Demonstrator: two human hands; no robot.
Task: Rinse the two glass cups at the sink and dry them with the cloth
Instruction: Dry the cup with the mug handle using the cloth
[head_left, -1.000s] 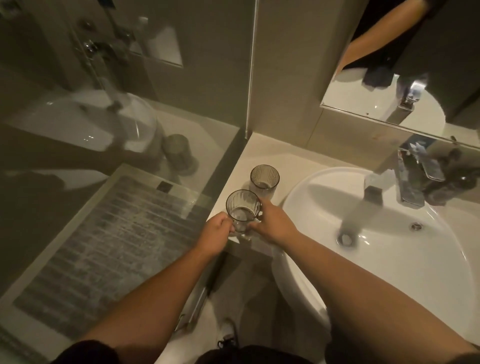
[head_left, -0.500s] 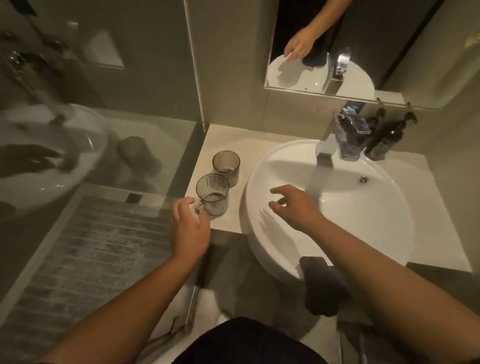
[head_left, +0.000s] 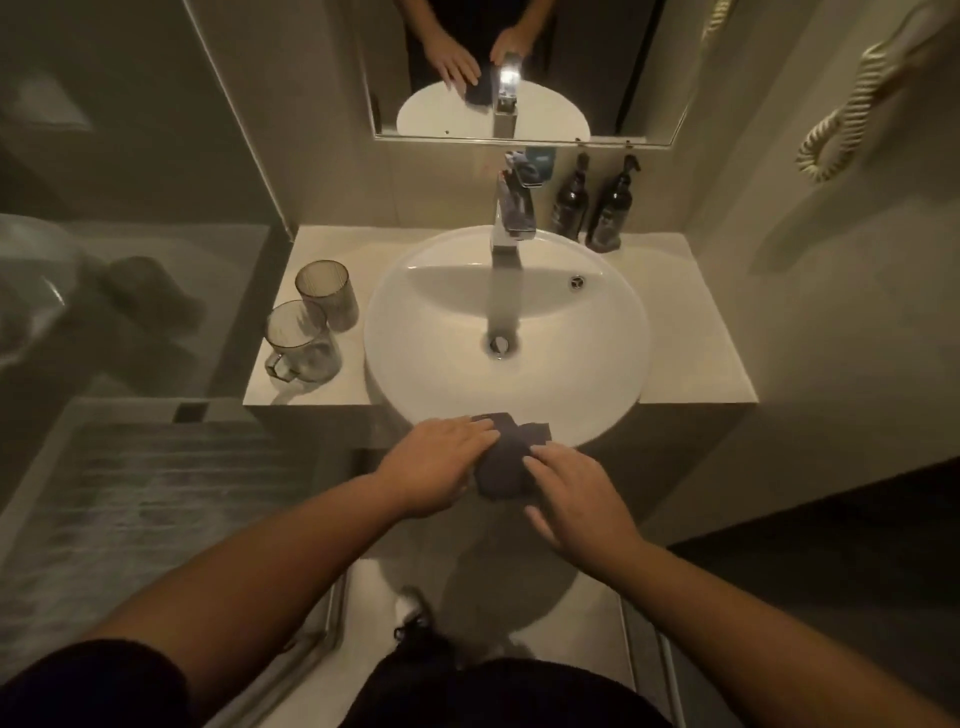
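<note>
Two glass cups stand upright on the counter left of the white sink (head_left: 613, 374): a handled cup (head_left: 301, 340) in front and a ribbed tumbler (head_left: 327, 293) behind it. A dark cloth (head_left: 506, 457) hangs over the sink's near rim. My left hand (head_left: 436, 465) lies on the cloth's left side, fingers flat over it. My right hand (head_left: 576, 499) touches its right side with fingers spread. Neither hand touches a cup. I cannot tell whether either hand grips the cloth.
A chrome faucet (head_left: 511, 223) rises behind the basin, with no water running. Two dark pump bottles (head_left: 592, 208) stand at the back right. A mirror (head_left: 519, 67) hangs above. A glass shower screen (head_left: 130, 260) borders the counter (head_left: 691, 358) on the left.
My left hand let go of the handled cup and both hands came down to the cloth on the sink's front rim. The view swung right and centred on the sink.
</note>
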